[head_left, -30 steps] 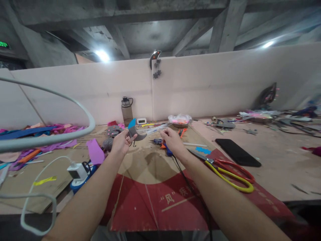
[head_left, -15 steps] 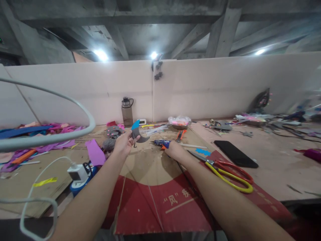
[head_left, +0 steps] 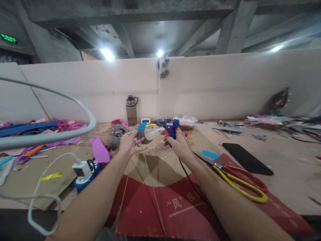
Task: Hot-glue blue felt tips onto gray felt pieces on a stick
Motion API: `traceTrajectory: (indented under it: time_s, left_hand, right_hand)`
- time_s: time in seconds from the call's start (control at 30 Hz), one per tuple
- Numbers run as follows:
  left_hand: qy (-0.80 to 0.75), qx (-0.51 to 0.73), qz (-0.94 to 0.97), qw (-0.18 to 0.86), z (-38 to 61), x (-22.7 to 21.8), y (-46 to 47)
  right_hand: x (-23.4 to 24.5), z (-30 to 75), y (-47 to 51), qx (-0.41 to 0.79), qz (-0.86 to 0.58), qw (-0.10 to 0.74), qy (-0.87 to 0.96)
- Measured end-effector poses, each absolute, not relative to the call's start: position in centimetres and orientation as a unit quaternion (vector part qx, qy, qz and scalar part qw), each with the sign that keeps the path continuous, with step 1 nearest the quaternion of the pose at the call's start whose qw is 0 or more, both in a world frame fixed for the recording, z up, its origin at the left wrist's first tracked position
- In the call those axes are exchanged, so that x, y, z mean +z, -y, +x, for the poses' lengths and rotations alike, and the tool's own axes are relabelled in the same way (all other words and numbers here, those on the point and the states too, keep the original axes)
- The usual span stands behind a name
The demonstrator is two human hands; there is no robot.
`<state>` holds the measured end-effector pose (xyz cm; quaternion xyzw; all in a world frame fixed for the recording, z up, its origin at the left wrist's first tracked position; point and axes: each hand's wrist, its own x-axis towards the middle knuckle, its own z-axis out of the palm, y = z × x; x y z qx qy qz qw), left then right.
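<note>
My left hand [head_left: 130,142] pinches a curved grey piece [head_left: 145,138] that looks like thin foam or felt, with a blue piece [head_left: 142,126] at its upper end. Across from it, my right hand [head_left: 177,140] is wrapped round the handle of a blue hot glue gun [head_left: 168,125]. The gun is raised off the cardboard and its nozzle points left, above and a little to the right of the grey piece. Nozzle and piece are apart. A dark cord [head_left: 188,175] runs down from the gun under my right forearm.
Scissors [head_left: 233,174] with red and yellow handles lie beside my right forearm, near a black phone [head_left: 247,158] and a blue scalloped strip [head_left: 210,154]. A bottle [head_left: 131,111] stands at the back. On the left are a white charger [head_left: 82,169] and coloured scraps [head_left: 100,149].
My right hand has lifted the glue gun from low over the cardboard and turned it more upright. My left hand still holds the grey and blue piece. The view has shifted slightly left.
</note>
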<state>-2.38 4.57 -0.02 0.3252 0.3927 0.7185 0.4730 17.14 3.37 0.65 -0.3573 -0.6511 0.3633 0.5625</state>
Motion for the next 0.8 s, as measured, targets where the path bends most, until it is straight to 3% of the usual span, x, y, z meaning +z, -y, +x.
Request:
traceTrajectory:
  time_s: [0.3, 0.8]
  left_hand:
    - [-0.411, 0.711, 0.377, 0.428, -1.4, -0.2, -4.0]
    - [-0.422, 0.712, 0.384, 0.410, -0.6, -0.3, -4.0]
  right_hand:
    - [-0.2, 16.3, -2.4, 0.283, -0.336, 0.499, 0.747]
    - [-0.1, 16.2, -2.0, 0.177, -0.339, 0.473, 0.794]
